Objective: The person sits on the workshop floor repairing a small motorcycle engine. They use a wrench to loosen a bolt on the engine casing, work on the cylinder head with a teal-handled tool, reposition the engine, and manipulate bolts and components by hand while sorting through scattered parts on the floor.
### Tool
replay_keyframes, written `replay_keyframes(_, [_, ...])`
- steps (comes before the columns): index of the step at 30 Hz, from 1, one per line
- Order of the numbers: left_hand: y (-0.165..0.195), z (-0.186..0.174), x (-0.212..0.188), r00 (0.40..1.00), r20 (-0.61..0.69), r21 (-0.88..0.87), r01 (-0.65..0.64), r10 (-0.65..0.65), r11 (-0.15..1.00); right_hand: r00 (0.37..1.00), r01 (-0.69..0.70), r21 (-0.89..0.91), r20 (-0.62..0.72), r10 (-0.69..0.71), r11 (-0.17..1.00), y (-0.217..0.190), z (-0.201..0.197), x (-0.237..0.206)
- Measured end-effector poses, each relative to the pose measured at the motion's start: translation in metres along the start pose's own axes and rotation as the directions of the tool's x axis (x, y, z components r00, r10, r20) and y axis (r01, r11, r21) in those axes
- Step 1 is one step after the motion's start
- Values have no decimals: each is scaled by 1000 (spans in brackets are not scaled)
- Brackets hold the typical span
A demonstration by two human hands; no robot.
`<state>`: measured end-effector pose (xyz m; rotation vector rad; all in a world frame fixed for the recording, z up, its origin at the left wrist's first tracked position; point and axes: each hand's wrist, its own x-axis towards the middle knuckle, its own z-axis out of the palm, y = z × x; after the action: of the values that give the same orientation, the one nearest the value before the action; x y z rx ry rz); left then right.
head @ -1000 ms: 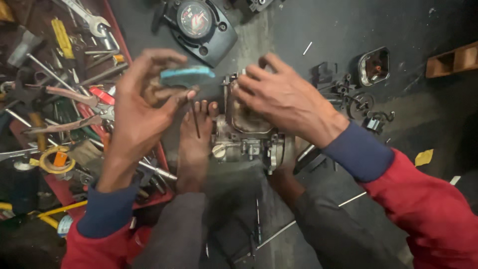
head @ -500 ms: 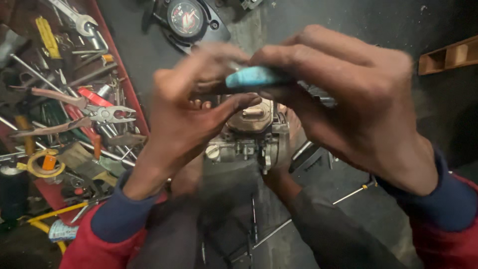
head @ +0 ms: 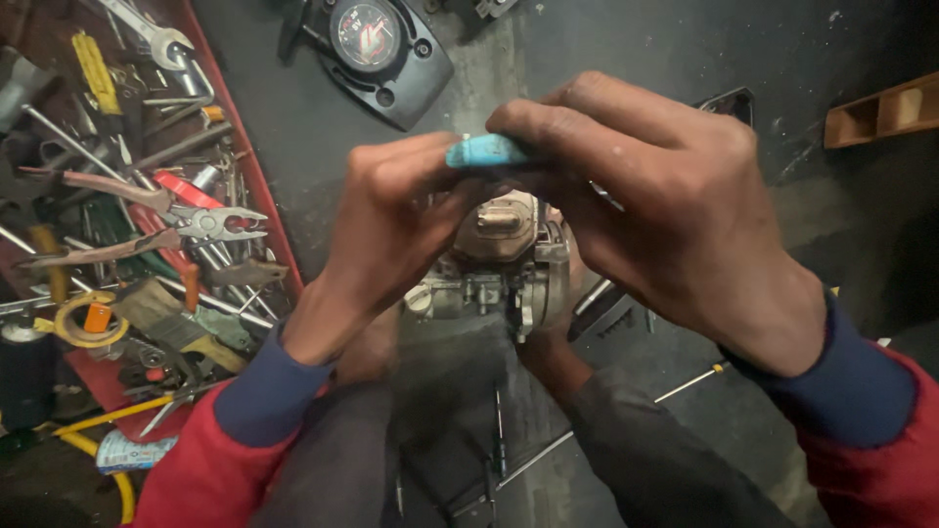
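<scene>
both hands, the left hand (head: 391,230) and right hand (head: 665,205), pinch a small turquoise plastic handle (head: 486,152) together above a greasy metal carburettor (head: 499,259). below lies a dark stained concrete floor (head: 626,59), with a red metal tray of pliers and wrenches (head: 279,220) at left and a round black gauge housing (head: 377,49) beyond.

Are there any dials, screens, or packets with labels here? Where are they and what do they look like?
Gauge: top middle on the floor, a round dial with red marks in a black housing.
Packet: bottom left by the red tray, flat, pale blue and white print, partly hidden.
Tape roll: in the tray, left, a yellow ring with an orange core.
No lit screens show.
</scene>
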<state>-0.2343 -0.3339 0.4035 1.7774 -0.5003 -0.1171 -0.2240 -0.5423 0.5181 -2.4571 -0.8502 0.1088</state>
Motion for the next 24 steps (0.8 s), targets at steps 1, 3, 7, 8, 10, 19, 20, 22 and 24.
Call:
replay_keyframes(1, [0,0,0,1000,4,1,12,-12,1000,1000,-6,1,3,6,1000,0,0,0])
replay_keyframes(3, [-1,0,0,1000,-6,-24,-23,23,999,1000,-4,-16,17,5,1000,0,1,0])
replay_keyframes(7, [-5,0,-3,999,32,-55,-9,11,998,999,13,-20,50,-12,1000,-2,-1,3])
replay_keyframes(8, [-6,0,-4,999,31,-47,-25,26,999,996,47,-38,81,-44,998,-3,-2,5])
replay_keyframes(10, [-9,0,-5,998,30,-30,-56,57,998,984,121,-69,144,-110,990,-4,-7,10])
replay_keyframes(19, [-20,-1,-12,990,133,-56,-47,54,997,871,53,-34,491,-30,998,-14,-34,40])
replay_keyframes(20, [-20,-2,-14,990,126,-73,-58,67,996,864,45,-55,503,-11,997,-13,-35,43])
replay_keyframes(22, [-22,-1,-15,989,104,-114,-94,106,989,888,82,-315,453,74,946,-20,-33,44])
replay_keyframes(24, [-21,4,-19,999,-18,-154,-45,42,987,839,5,-366,508,195,931,-28,-23,46])
